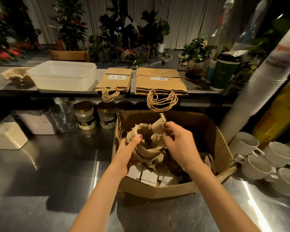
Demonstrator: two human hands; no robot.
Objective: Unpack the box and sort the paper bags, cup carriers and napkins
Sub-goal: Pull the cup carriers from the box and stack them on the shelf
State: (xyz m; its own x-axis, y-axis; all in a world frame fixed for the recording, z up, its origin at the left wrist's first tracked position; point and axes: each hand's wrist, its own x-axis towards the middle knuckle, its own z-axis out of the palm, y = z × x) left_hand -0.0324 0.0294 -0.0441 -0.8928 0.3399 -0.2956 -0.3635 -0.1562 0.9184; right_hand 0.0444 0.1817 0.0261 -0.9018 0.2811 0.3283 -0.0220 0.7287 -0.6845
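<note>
cup carriers: brown pulp, kinda crumpled stack, just above the open box mid-frame | left hand wraps round the stack's left side | right hand pinches one carrier's upper edge | arms reach in from the bottom

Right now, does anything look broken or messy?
Yes. The cardboard box is torn and ragged at its right corner, beside the white cups. The cup carrier on the shelf's left end looks crumpled.

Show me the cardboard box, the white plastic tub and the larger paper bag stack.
cardboard box (157, 190), head view, near front wall.
white plastic tub (62, 82), head view, front wall.
larger paper bag stack (159, 85), head view, top bag's face.
</note>
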